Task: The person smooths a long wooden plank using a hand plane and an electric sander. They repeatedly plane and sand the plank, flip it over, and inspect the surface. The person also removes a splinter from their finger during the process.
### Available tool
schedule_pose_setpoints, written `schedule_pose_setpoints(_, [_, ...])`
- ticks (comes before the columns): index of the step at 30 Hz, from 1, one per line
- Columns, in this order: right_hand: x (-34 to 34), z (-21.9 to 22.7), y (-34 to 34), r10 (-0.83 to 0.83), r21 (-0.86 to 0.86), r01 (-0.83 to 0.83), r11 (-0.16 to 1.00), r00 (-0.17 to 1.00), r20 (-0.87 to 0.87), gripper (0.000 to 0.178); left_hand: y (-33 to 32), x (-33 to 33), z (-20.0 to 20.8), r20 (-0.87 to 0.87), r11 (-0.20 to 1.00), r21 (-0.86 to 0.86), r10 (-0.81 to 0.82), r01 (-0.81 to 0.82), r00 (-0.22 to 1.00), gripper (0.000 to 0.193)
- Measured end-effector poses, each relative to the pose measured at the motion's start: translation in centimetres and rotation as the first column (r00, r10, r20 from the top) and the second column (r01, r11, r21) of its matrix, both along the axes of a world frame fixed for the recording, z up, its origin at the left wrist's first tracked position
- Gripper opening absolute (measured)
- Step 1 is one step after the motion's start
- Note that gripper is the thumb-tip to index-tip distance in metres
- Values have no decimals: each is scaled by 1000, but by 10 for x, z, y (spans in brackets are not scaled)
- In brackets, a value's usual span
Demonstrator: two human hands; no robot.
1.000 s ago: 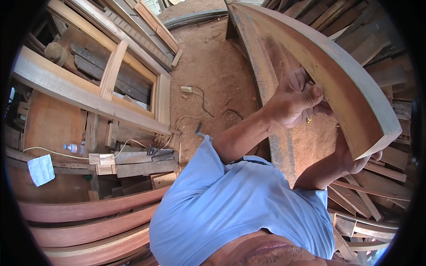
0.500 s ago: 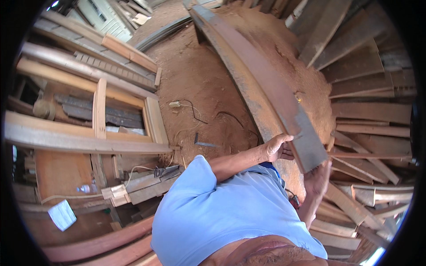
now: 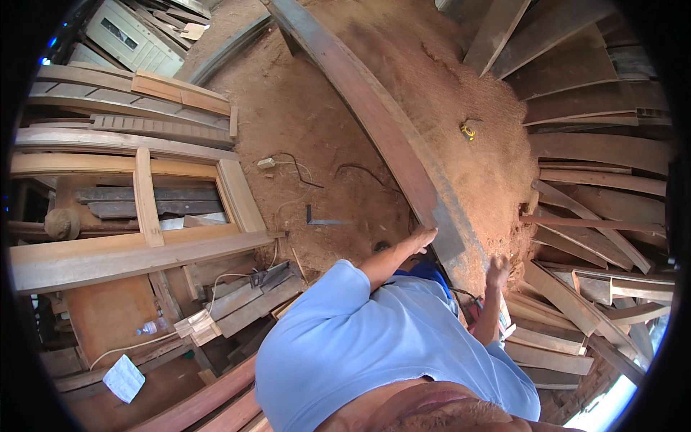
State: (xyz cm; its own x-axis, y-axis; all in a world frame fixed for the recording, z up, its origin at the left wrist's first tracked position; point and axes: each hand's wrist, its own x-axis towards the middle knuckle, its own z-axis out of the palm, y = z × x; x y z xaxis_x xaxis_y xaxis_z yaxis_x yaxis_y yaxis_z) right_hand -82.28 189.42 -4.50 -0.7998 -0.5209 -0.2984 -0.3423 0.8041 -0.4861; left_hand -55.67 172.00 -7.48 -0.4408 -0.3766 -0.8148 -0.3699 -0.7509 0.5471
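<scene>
A long reddish-brown plank (image 3: 389,144) with a grey near end lies lengthwise on a dusty beam (image 3: 453,209), running away from me. My left hand (image 3: 423,239) is closed on the plank's left edge near that end, its thumb side on top. My right hand (image 3: 497,272) is closed beside the right side of the beam, apart from the plank. What it holds, if anything, is hidden. A red and dark tool (image 3: 475,309), only partly visible, sits low by my right forearm.
A yellow measuring tape (image 3: 468,132) lies on sawdust right of the beam. Left, a metal square (image 3: 324,221) and a white socket block (image 3: 267,163) with a cord rest on the ground. A wooden frame (image 3: 108,252) stands further left; boards (image 3: 597,158) are stacked right.
The plank has shifted left across the beam, with my left hand on its edge. My right hand has moved away from the plank's near end. The measuring tape now shows fully.
</scene>
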Motion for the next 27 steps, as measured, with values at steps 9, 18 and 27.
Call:
schedule_pose_setpoints(9, [13, 50, 203, -441, 243, 457, 856, 890, -120, 71, 17, -1, -25, 325, 902, -220, -291, 371, 900, 46])
schedule_pose_setpoints(18, [-15, -40, 211, -501, -219, 960, -173, 105, 859, 37, 62, 12, 15, 254, 604, -297, -697, 740, 671, 87])
schedule_pose_setpoints(27, [39, 100, 81, -64, -372, 734, 568, 490, 869, 39, 117, -13, 46, 75, 53, -658, -988, 751, 135, 69])
